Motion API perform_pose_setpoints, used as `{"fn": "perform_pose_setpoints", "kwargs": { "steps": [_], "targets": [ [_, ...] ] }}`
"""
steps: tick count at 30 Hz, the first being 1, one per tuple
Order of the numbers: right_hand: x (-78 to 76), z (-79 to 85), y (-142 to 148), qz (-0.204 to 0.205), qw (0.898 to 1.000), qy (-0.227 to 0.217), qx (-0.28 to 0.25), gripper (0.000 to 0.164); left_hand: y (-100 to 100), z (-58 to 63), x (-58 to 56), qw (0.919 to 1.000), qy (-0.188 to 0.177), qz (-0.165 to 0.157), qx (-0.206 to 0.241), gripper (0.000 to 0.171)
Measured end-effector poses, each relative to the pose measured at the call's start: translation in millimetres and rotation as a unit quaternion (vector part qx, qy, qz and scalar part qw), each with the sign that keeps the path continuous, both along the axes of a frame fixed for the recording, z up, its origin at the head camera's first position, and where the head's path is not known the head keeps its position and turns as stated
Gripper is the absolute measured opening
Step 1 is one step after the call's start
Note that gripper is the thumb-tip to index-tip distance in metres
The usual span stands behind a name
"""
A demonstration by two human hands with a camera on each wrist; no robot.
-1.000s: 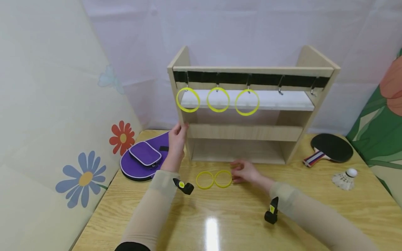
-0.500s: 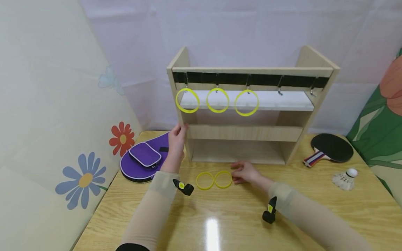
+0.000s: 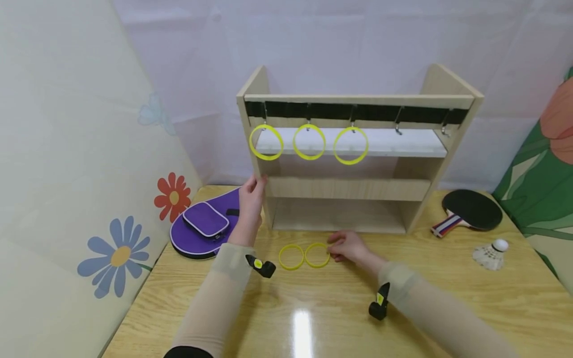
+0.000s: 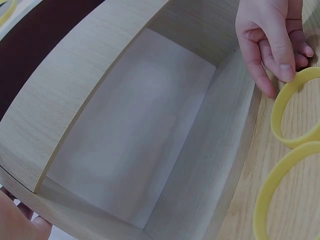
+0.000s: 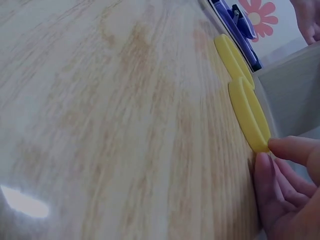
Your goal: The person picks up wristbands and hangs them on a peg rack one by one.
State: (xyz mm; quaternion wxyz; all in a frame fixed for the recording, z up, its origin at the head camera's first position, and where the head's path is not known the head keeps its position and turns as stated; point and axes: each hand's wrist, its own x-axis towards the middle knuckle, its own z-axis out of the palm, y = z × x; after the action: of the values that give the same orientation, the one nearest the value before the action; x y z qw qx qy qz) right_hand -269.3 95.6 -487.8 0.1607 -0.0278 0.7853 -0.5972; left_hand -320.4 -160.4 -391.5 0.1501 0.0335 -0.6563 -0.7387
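Two yellow rings lie flat side by side on the wooden table: a left ring [image 3: 291, 257] and a right ring [image 3: 317, 255]. With thumb and finger, my right hand [image 3: 350, 247] pinches the right edge of the right ring; the right wrist view shows this ring [image 5: 248, 114] end between the fingertips. My left hand [image 3: 251, 201] grips the left side panel of a small wooden shelf unit [image 3: 349, 189], its fingers partly hidden behind the panel. Three more yellow rings [image 3: 309, 142] hang from hooks on the unit's black strip [image 3: 331, 110]. Two hooks [image 3: 399, 130] at right hold nothing.
Left of the unit lies a purple paddle case [image 3: 206, 221], partly behind my left arm. On the right are a black table tennis paddle [image 3: 472, 210] and a shuttlecock [image 3: 491, 254]. A flowered wall panel [image 3: 134, 149] borders the table's left side.
My right hand has shifted slightly left onto the right ring's edge, and its wrist has turned a little. The left hand keeps its grip on the shelf unit. The rings look unmoved.
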Motion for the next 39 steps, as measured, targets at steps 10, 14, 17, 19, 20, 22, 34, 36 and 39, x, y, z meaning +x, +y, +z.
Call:
{"fn": "perform_pose_setpoints", "kwargs": {
  "steps": [10,14,17,19,20,22,34,36,39],
  "targets": [
    [-0.3,0.2,-6.1,-0.023,1.000,-0.009,0.017,0.025,-0.7,-0.4,-0.1,1.0000,-0.005,0.002,0.006,0.043],
    [-2.9,3.1,-1.1,-0.024,0.998,-0.054,-0.028,0.031,-0.3,-0.2,-0.3,1.0000,-0.002,0.000,0.006,0.043],
    [-2.2,8.0,5.3,-0.023,0.994,-0.084,-0.061,0.037,-0.1,0.3,0.1,1.0000,-0.003,0.000,0.005,0.043],
    [0.1,12.4,10.9,-0.014,0.992,-0.093,-0.079,0.040,-0.2,0.7,0.7,1.0000,-0.006,0.001,0.003,0.043],
    [1.2,14.4,14.2,-0.008,0.992,-0.096,-0.086,0.042,-0.3,0.8,0.9,1.0000,-0.008,0.002,0.002,0.043],
    [3.2,18.5,21.3,-0.003,0.991,-0.093,-0.099,0.043,-0.5,1.1,1.0,0.9999,-0.011,0.004,-0.001,0.042],
    [4.0,55.9,57.1,-0.016,0.961,-0.094,-0.258,0.039,-0.5,2.4,0.3,1.0000,-0.003,-0.001,-0.002,0.043],
    [5.0,63.2,61.7,-0.022,0.955,-0.093,-0.279,0.032,-0.3,1.8,0.1,1.0000,-0.005,-0.001,-0.002,0.043],
    [7.8,73.6,69.1,-0.026,0.949,-0.090,-0.302,0.022,-0.4,0.3,-0.2,1.0000,-0.007,-0.001,-0.002,0.043]
  ]
}}
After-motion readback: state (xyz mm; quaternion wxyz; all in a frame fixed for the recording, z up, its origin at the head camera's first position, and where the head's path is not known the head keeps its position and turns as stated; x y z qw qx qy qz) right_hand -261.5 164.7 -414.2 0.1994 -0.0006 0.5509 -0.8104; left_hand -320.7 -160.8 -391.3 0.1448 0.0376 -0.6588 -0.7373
